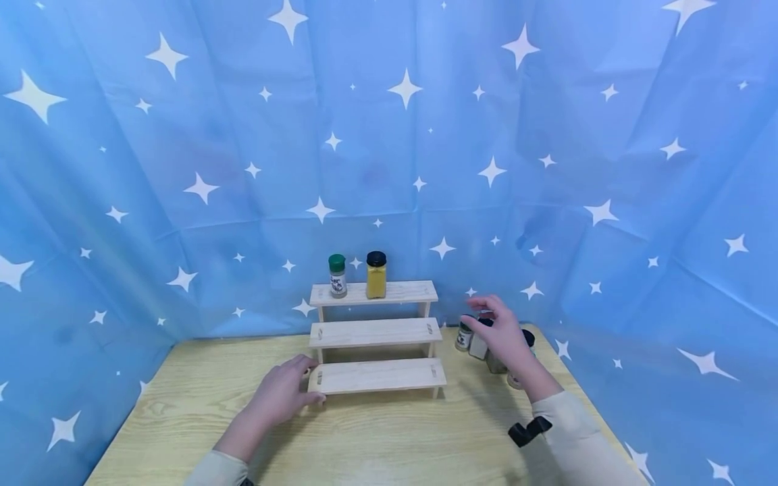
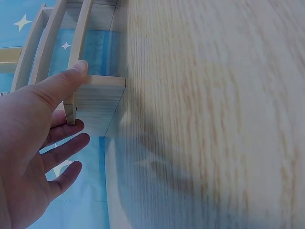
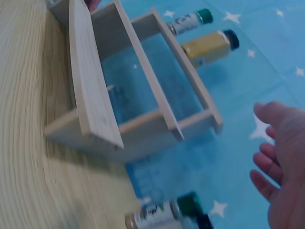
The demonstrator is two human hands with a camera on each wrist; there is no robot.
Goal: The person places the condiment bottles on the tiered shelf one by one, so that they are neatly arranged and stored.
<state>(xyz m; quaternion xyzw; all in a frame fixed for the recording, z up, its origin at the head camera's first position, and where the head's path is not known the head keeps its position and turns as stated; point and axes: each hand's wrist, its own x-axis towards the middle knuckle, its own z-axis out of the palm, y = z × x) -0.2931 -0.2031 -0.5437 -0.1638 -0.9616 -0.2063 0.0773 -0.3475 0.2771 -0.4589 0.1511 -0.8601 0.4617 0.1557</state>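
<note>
A three-tier wooden spice rack (image 1: pixel 379 376) stands on the table. My left hand (image 1: pixel 276 397) holds the left end of its lowest shelf; in the left wrist view the thumb (image 2: pixel 64 85) lies on one side of the board and fingers on the other. On the top shelf are a green-lidded spice jar (image 1: pixel 338 280) and a black-lidded bottle of yellow spice (image 1: pixel 376 281). Above the jars right of the rack hovers my right hand (image 1: pixel 506 337), its fingers loosely bent around nothing. It partly hides those jars in the head view.
Several spice jars, including a small labelled jar (image 1: pixel 463 339) and a white-bodied jar (image 1: pixel 478 347), stand close together near the back right of the wooden table (image 1: pixel 377 445). A blue star-patterned cloth (image 1: pixel 377 169) hangs behind and along both sides.
</note>
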